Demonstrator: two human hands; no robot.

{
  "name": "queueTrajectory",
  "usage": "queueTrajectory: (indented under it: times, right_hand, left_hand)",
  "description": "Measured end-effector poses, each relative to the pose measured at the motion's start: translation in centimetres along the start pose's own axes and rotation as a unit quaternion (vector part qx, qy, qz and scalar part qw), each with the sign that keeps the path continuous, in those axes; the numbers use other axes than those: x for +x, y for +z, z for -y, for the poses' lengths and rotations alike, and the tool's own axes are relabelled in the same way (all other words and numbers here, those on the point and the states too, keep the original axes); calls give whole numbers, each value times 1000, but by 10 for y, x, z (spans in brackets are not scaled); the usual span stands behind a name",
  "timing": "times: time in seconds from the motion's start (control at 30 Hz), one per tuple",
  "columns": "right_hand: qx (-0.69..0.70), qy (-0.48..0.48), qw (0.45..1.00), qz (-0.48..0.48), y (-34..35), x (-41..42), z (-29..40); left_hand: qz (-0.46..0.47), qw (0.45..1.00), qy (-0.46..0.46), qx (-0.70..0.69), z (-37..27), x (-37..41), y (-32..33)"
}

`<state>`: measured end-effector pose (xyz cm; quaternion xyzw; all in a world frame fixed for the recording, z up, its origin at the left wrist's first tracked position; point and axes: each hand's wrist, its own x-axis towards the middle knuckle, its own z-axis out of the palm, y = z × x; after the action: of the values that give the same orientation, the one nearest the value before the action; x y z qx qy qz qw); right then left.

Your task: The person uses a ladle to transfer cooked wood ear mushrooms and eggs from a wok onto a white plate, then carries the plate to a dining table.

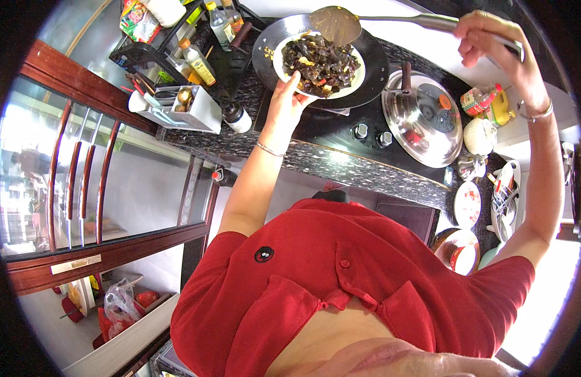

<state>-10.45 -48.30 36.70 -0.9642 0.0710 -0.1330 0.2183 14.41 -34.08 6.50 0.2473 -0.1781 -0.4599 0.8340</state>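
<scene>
My left hand (290, 96) holds a white plate (279, 62) by its near-left rim, thumb on top. Dark wood ear mushrooms (314, 70) with bits of egg and red pieces are heaped on it. Beneath the plate is a black wok (380, 70), with a few yellow scraps (268, 53) stuck to its left wall. In my right hand (493, 42), raised at the upper right, is the long handle of a metal wok spatula (335, 24). Its oil-smeared blade is over the far edge of the mushrooms; whether it touches them I cannot tell.
Right of the wok a large steel lid (422, 120) lies by the stove knobs (361, 131). Sauce bottles (197, 61), a grey utensil caddy (191, 110) and a dark bottle (236, 117) stand left. Farther right are an oil bottle (480, 100) and a patterned plate (467, 204).
</scene>
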Motion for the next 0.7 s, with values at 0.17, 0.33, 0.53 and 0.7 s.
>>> queueTrajectory:
  times: [0.17,0.33,0.53,0.7]
  right_hand:
    - [-148,-204,965,66,15,-18,21]
    - [-161,-252,952,63,54,-22,10]
    - [-141,-237,960,42,73,-35,20]
    - [12,-76,991,-109,61,-39,4]
  left_hand:
    - [23,1000,4,17,0,2,-2]
    - [-4,999,24,27,-8,-7,-7]
    - [-8,1000,22,8,-10,-13,-11]
    - [-39,998,33,26,-20,-33,-19]
